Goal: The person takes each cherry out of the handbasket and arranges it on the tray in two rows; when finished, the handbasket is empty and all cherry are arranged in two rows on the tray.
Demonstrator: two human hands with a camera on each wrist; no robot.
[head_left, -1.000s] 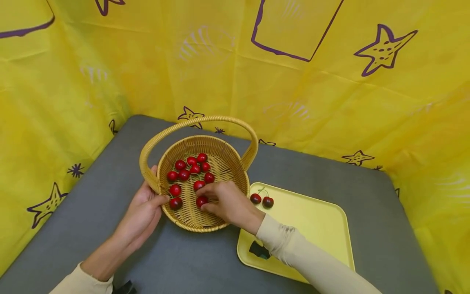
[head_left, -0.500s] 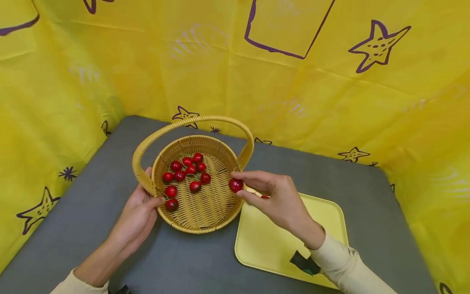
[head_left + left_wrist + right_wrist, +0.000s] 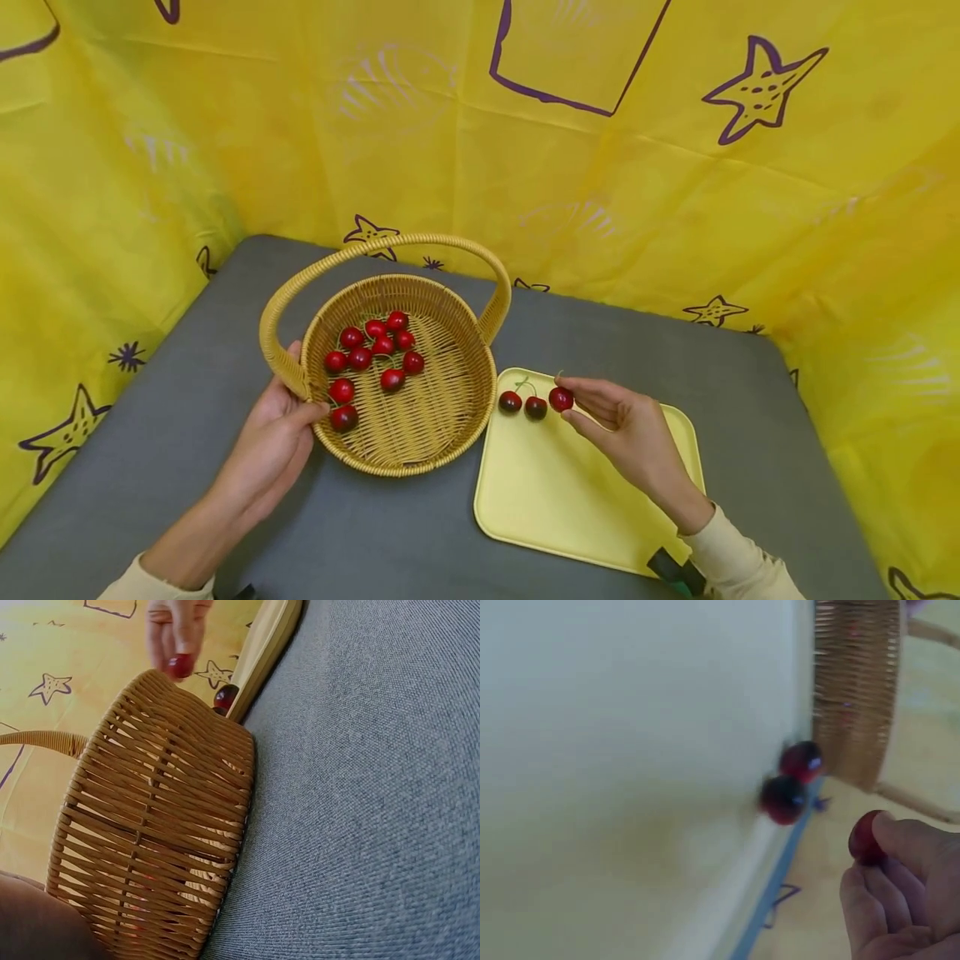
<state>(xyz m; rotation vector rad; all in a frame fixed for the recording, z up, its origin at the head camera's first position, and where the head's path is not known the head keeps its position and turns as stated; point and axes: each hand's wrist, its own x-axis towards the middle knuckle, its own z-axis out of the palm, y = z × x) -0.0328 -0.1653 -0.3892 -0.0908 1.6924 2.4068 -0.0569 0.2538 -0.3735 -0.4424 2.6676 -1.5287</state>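
A round wicker basket (image 3: 420, 417) with a tall arched handle stands left of centre, several red cherries (image 3: 392, 380) lying in its left half. My left hand (image 3: 273, 433) grips the basket's left side, its thumb over the rim near the handle's foot. Between thumb and fingertips, my right hand (image 3: 630, 425) pinches a dark red cherry (image 3: 561, 399) above the yellow tray (image 3: 577, 492). Just left of it, a pair of cherries (image 3: 536, 407) joined by green stems lies at the tray's back left corner. In the right wrist view the pinched cherry (image 3: 866, 838) is held apart from the tray surface.
The tray sits close against the basket's right side on a grey cloth-covered table (image 3: 375, 533). Yellow printed cloth (image 3: 420, 150) hangs behind and at both sides. A black strap (image 3: 675, 573) shows by my right sleeve, over the tray's front edge.
My right hand has picked a cherry out of the basket and carried it right, over the rim, to above the tray. My left hand keeps its grip on the basket.
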